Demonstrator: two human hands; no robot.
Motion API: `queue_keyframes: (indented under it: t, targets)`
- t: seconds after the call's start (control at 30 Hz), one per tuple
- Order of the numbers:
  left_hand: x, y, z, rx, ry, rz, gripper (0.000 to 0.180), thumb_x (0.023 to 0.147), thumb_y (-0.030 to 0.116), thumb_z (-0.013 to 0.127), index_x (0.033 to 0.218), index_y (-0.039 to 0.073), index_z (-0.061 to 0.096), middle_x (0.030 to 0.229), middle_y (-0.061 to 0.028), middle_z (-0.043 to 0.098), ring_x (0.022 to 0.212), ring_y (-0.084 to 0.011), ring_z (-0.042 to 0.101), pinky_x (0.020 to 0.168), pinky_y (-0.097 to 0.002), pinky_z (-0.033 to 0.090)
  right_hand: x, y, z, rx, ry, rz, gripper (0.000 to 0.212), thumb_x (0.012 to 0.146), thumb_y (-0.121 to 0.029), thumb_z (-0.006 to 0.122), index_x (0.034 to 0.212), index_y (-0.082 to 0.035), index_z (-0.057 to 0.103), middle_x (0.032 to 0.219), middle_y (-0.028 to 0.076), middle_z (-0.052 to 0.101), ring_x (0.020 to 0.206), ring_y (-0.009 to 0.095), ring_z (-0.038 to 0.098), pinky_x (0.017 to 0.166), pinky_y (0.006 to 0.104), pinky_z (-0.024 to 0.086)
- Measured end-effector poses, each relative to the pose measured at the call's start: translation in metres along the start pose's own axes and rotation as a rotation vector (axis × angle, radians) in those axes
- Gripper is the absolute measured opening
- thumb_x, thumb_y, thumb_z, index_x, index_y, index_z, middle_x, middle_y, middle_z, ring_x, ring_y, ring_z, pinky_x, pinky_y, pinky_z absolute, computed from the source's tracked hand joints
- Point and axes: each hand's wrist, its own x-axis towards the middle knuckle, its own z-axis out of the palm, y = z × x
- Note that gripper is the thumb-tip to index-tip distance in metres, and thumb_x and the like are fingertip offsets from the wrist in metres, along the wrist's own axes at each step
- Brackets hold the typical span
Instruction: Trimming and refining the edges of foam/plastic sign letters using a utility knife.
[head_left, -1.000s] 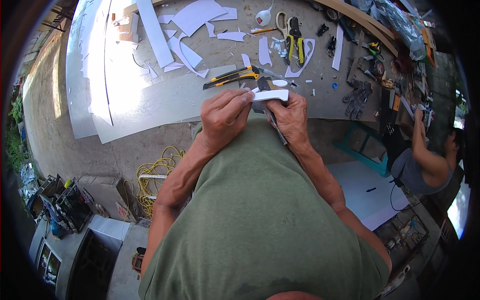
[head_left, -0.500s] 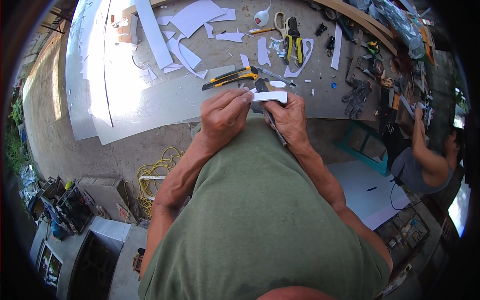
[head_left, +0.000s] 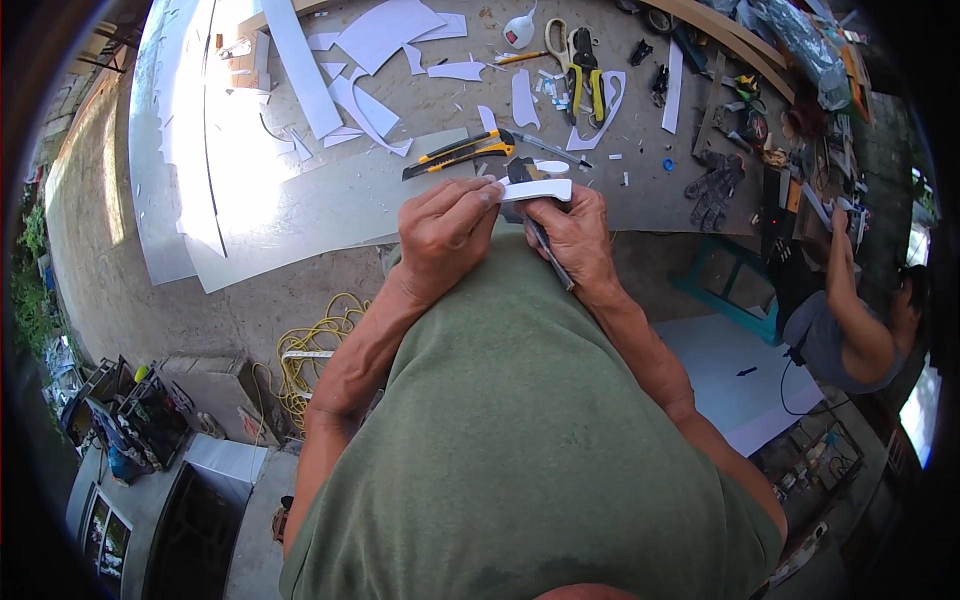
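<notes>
In front of my chest, at the near edge of the worktable, both hands meet at a small white curved piece (head_left: 537,190). My left hand (head_left: 447,232) pinches its left end between thumb and fingers. Under its right end, my right hand (head_left: 572,238) is closed, the thumb pressed against the piece. A dark grey strip (head_left: 552,258) runs through the right hand and sticks out below the palm; its kind is unclear. Just beyond the white piece a dark block-like thing (head_left: 522,170) shows, partly hidden. Beyond my left hand lie yellow-and-black utility knives (head_left: 460,155).
White cut-out sheet pieces (head_left: 390,35) cover the far table, with scissors (head_left: 557,40), yellow-handled snips (head_left: 584,75) and a white squeeze bottle (head_left: 520,32). To the right are a grey glove (head_left: 715,190), a teal stool (head_left: 725,285) and another person (head_left: 850,320). Yellow cord (head_left: 310,355) lies at lower left.
My hands keep nearly the same grip on the white piece, with only a slight shift. The view has moved a little. The person at right has shifted slightly.
</notes>
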Motion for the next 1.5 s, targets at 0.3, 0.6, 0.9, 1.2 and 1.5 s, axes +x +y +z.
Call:
queue_keyframes:
  t: [0.3,0.6,0.9,1.2,1.5]
  targets:
    - [0.001,-0.003,-0.006,-0.709,-0.069,-0.957,0.021,0.082,0.006,0.079,0.095,-0.006,0.070,0.080,-0.0104,0.073,0.070,-0.0141,0.070,0.066,-0.0265,0.056,-0.001,-0.014,-0.003,-0.068,-0.029,0.021,0.028,0.093,-0.022,0.068,0.076,0.000,0.067,0.056,0.000,0.059,0.047,0.004,0.049,0.043,0.0226,0.034]
    - [-0.001,-0.009,-0.006,-0.802,-0.084,-1.042,0.022,0.082,0.005,0.078,0.097,-0.007,0.068,0.082,-0.0140,0.073,0.070,-0.0183,0.072,0.068,-0.0292,0.059,-0.004,-0.016,-0.004,-0.139,0.011,-0.061,0.028,0.094,-0.019,0.066,0.073,0.000,0.065,0.056,0.001,0.058,0.046,0.004,0.050,0.042,0.0250,0.034]
    - [-0.004,-0.009,-0.004,-0.762,-0.079,-1.025,0.022,0.082,0.005,0.078,0.098,-0.007,0.068,0.083,-0.0141,0.073,0.071,-0.0182,0.072,0.069,-0.0293,0.060,0.002,-0.014,-0.004,-0.235,0.000,-0.063,0.029,0.092,-0.017,0.066,0.072,0.002,0.063,0.058,0.002,0.057,0.047,0.007,0.053,0.043,0.0264,0.037]
    - [-0.003,0.001,0.000,-0.286,-0.082,-0.620,0.015,0.082,0.003,0.076,0.095,-0.004,0.074,0.080,-0.0099,0.075,0.070,-0.0119,0.071,0.065,-0.0235,0.055,0.015,-0.003,-0.001,-0.323,-0.019,-0.094,0.028,0.091,-0.017,0.067,0.072,0.003,0.064,0.056,0.003,0.059,0.047,0.009,0.055,0.043,0.0279,0.039]
    - [-0.004,0.001,0.007,-0.195,-0.022,-0.513,0.010,0.077,0.002,0.077,0.087,0.000,0.075,0.073,-0.0105,0.074,0.064,-0.0131,0.070,0.057,-0.0255,0.053,0.015,0.003,0.002,-0.274,0.062,-0.116,0.032,0.091,-0.016,0.067,0.065,0.002,0.061,0.053,0.001,0.056,0.047,0.005,0.050,0.042,0.0270,0.037]
